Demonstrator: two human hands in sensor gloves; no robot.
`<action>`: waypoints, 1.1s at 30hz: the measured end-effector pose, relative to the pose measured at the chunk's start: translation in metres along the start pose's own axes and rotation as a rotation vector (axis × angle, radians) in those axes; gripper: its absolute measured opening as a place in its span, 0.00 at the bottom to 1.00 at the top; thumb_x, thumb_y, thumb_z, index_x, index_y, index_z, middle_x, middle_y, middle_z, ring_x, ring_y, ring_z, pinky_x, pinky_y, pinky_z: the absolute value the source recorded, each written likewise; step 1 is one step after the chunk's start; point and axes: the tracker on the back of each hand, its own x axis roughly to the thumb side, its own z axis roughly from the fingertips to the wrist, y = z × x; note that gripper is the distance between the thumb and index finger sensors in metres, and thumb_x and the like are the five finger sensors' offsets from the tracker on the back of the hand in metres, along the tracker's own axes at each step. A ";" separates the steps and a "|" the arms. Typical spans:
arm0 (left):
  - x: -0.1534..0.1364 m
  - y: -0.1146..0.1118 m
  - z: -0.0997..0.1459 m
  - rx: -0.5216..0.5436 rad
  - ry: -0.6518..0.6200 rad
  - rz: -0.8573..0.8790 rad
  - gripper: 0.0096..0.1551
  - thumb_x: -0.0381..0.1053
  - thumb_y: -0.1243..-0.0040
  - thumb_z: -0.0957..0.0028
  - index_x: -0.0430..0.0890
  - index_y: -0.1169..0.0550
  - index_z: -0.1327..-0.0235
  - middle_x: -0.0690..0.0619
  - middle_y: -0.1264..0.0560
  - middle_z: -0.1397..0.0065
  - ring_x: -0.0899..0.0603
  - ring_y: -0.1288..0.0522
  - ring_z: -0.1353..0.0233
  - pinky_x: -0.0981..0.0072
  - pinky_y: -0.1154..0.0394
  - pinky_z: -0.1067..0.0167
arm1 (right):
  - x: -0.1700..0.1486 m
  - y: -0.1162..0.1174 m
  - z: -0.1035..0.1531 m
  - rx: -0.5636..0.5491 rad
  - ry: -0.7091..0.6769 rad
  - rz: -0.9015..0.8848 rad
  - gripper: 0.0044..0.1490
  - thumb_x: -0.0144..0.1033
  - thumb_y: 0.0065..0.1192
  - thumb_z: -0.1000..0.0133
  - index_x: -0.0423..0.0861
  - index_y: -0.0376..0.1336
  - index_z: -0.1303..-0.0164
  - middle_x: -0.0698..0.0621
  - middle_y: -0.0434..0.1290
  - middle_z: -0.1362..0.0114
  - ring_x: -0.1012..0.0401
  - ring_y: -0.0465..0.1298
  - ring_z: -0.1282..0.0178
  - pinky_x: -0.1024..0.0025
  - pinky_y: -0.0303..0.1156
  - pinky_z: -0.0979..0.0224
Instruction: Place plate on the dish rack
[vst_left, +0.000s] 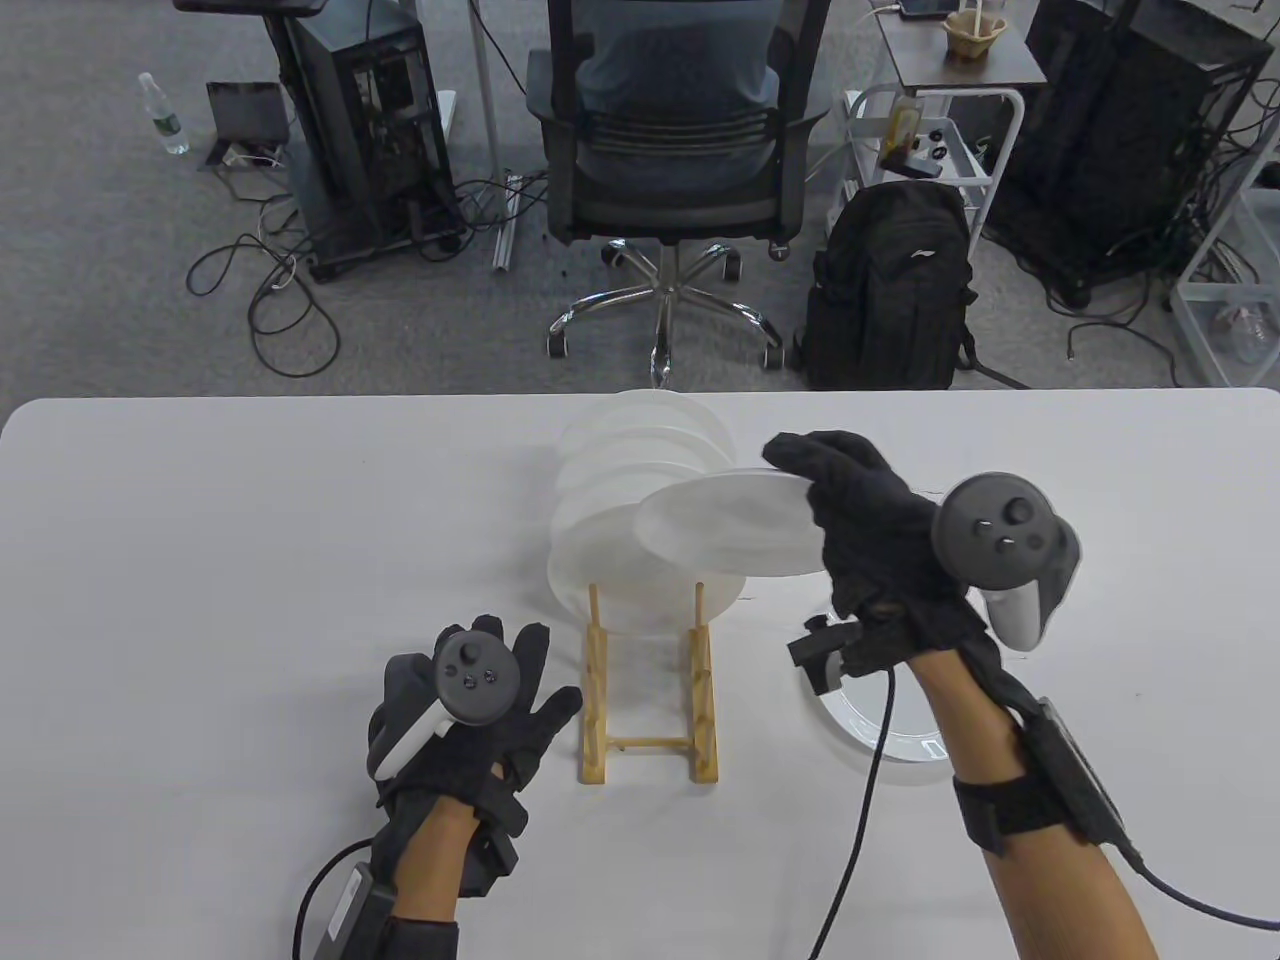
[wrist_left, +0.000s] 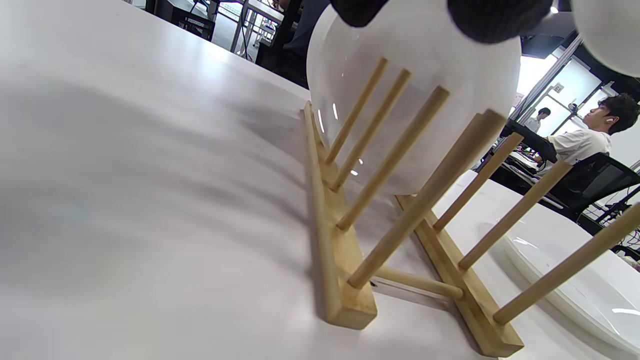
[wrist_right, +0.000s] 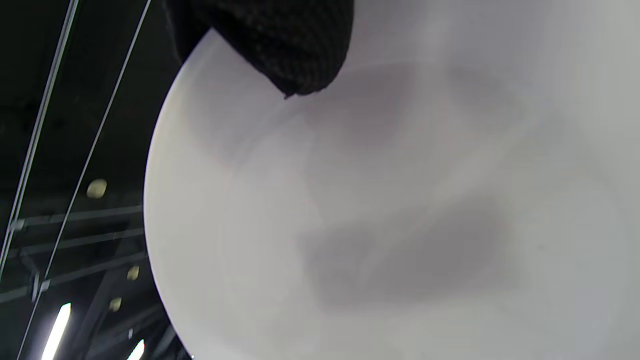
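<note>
White table (vst_left: 200, 560), matte, bare at 9 o'clock. Wooden dish rack (vst_left: 650, 700) at centre; white plates (vst_left: 640, 470) upright in far slots. Right hand (vst_left: 880, 550) grips held plate (vst_left: 730, 525) by rim, lifted, tilted, at 2 o'clock above rack. Left hand (vst_left: 460, 710) at 9 o'clock of rack, fingers spread, holds nothing. Another plate (vst_left: 890, 715) flat at 3 o'clock. Beyond table: grey carpet, office chair (vst_left: 670, 150), black backpack (vst_left: 890, 290), cables.
</note>
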 end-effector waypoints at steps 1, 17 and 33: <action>0.000 0.000 0.000 0.000 -0.001 0.002 0.48 0.68 0.54 0.43 0.50 0.50 0.14 0.36 0.63 0.15 0.20 0.69 0.19 0.20 0.63 0.32 | 0.004 0.012 -0.002 0.017 -0.018 0.030 0.30 0.18 0.59 0.47 0.51 0.70 0.35 0.51 0.70 0.28 0.44 0.73 0.30 0.33 0.66 0.28; -0.001 0.003 0.001 0.004 -0.004 0.021 0.48 0.68 0.54 0.43 0.50 0.50 0.14 0.35 0.63 0.15 0.20 0.69 0.20 0.20 0.63 0.32 | -0.017 0.156 -0.001 0.207 -0.018 0.438 0.28 0.19 0.62 0.48 0.50 0.72 0.37 0.49 0.73 0.31 0.44 0.77 0.35 0.37 0.71 0.32; 0.004 0.002 0.002 -0.003 -0.011 -0.004 0.48 0.68 0.54 0.42 0.50 0.50 0.14 0.36 0.63 0.15 0.20 0.69 0.19 0.20 0.64 0.31 | -0.014 0.088 0.021 0.267 -0.064 0.433 0.45 0.49 0.61 0.47 0.50 0.53 0.19 0.42 0.50 0.13 0.35 0.52 0.16 0.29 0.46 0.20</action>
